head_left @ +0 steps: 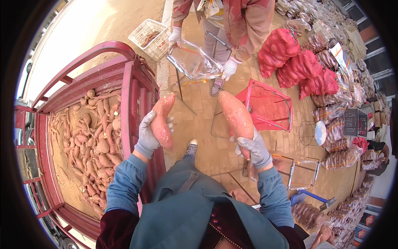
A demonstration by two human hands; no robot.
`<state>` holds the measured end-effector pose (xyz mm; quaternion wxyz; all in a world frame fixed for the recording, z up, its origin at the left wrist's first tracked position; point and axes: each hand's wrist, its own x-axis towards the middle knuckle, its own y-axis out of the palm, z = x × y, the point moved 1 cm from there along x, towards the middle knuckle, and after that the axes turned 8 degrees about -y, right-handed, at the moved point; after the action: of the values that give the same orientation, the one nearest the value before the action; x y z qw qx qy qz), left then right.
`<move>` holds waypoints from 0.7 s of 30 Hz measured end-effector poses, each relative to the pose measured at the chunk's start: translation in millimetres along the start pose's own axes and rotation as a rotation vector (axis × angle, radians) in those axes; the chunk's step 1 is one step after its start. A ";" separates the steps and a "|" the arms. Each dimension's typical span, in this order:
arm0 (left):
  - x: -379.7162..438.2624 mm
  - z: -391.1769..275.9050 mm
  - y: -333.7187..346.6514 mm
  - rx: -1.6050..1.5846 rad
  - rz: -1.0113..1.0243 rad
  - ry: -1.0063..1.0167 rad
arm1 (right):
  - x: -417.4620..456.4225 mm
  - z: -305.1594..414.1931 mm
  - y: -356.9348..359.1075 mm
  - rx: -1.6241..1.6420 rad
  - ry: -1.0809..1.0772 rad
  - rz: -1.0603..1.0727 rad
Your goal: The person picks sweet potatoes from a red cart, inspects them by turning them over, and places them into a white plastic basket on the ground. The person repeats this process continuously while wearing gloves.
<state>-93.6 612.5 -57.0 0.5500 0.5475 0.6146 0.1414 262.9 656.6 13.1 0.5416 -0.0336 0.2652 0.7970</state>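
My left hand (149,132), in a grey glove, grips a curved reddish sweet potato (162,119) by its lower middle, beside the side wall of a red cargo bed (127,102). A larger, thick sweet potato (235,115) is held by its lower, tapering end in my gloved right hand (255,148). To the right of it, a red mesh bag (269,109) hangs spread on a metal frame. Many loose sweet potatoes (101,146) lie in the cargo bed at the left. Ahead, a clear plastic bag (194,60) is stretched over another metal stand between a co-worker's gloved hands.
The co-worker (238,21) stands opposite. A white plastic crate (149,39) sits beyond the cargo bed. Filled red mesh sacks (279,49) and stacked clear bags of sweet potatoes line the right. Near my right arm are another bag stand (303,174) and a blue-handled tool (314,196).
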 end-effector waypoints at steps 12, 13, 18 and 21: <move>51.2 -49.5 -51.8 -0.199 -0.067 0.001 | 363.1 3.5 52.2 -0.921 0.179 0.215; 53.1 -46.3 -47.3 -0.223 -0.132 -0.013 | 389.3 -9.4 46.2 -1.068 0.129 0.231; 47.4 -51.2 -22.5 -0.250 -0.232 -0.066 | 483.6 -72.3 46.8 -1.614 0.037 0.376; 45.2 -59.1 -10.1 -0.318 -0.212 -0.098 | 509.5 -96.8 54.9 -1.773 0.096 0.447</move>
<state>-138.6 671.6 -67.5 0.6708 0.3921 0.6110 0.1512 -17.5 1028.0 -222.3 0.1390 -0.4178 -0.4213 0.7928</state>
